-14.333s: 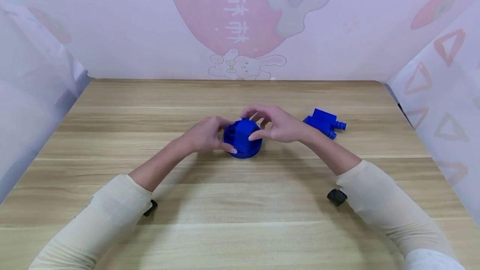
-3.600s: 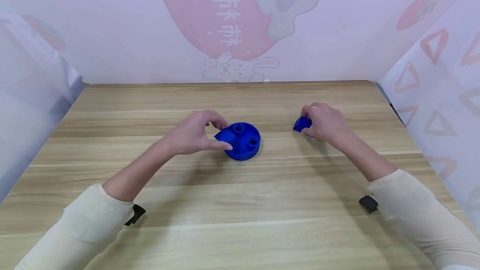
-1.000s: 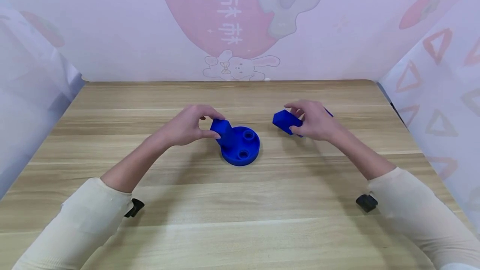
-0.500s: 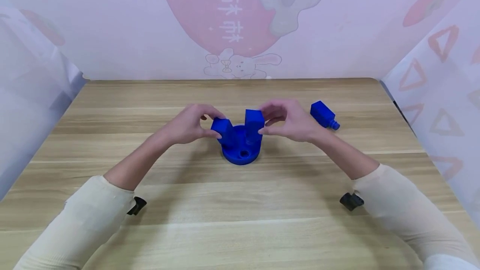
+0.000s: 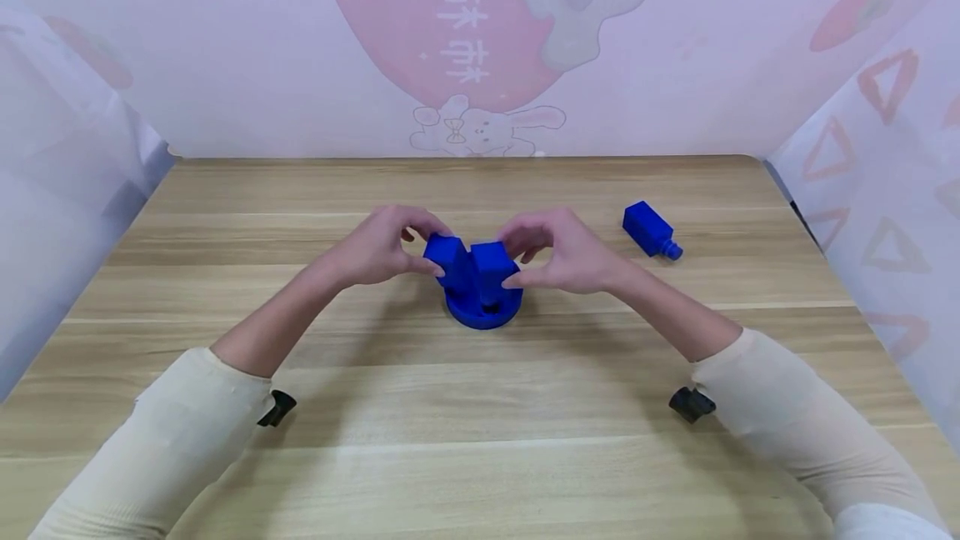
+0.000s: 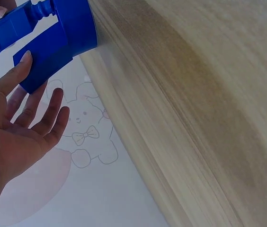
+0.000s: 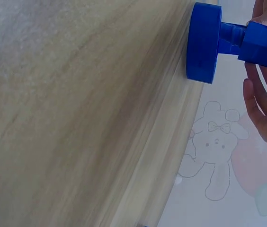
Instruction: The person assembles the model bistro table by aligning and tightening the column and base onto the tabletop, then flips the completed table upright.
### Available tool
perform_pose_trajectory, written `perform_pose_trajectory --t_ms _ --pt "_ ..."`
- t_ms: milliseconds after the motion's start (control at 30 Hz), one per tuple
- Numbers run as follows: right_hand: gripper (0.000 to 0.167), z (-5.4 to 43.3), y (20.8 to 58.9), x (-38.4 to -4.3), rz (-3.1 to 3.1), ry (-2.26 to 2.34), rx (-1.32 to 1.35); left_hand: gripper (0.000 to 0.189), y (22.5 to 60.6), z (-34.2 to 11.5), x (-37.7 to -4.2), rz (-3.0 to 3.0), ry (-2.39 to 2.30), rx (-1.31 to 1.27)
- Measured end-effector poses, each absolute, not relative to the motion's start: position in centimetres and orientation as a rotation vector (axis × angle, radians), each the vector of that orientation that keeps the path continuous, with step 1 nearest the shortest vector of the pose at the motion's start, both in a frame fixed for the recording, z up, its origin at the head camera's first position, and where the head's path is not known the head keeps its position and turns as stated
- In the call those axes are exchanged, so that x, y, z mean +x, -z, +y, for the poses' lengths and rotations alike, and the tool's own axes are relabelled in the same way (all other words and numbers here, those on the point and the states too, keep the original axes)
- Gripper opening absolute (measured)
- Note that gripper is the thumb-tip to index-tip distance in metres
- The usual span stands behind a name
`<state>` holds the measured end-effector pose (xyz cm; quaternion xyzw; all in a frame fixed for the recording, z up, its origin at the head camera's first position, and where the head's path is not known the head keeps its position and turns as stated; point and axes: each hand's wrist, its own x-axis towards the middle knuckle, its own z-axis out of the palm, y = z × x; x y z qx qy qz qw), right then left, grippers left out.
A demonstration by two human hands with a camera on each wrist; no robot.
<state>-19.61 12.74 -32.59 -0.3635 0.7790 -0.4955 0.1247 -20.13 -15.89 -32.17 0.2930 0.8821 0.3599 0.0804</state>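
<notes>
A round blue base (image 5: pixel 483 319) with a raised rim and sockets lies on the table. My left hand (image 5: pixel 378 248) pinches a blue block (image 5: pixel 446 255) that stands at the base's left side. Between the thumb and fingers of my right hand (image 5: pixel 566 252) is another blue block (image 5: pixel 491 267), over the right part of the base. In the right wrist view this block's ridged stem (image 7: pixel 233 34) shows between its body and the base, pointing into it. One dark socket (image 5: pixel 491 307) is visible in front of the block.
A third blue block (image 5: pixel 647 227) with a ridged stem lies on its side at the back right of the wooden table (image 5: pixel 480 440). A pale printed wall (image 5: pixel 300 65) stands along the table's far edge.
My right hand has carried its block leftward from the right side to over the base, then lowered it. My left hand stays at its block. The third block lies uncovered now.
</notes>
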Motion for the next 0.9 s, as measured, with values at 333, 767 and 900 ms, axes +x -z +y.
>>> perform_pose_trajectory --t_ms 333,767,900 --pt "0.038 12.65 32.98 -19.80 2.270 1.254 -1.210 0.039 32.10 -15.87 -20.09 2.625 -1.076 0.834" --pt "0.059 12.37 32.69 -20.17 2.136 1.031 -1.460 0.038 32.02 -15.82 -20.19 2.629 -1.050 0.846" --pt "0.053 12.19 32.64 -20.29 2.093 0.952 -1.513 0.038 32.02 -15.80 -20.19 2.629 -1.040 0.845"
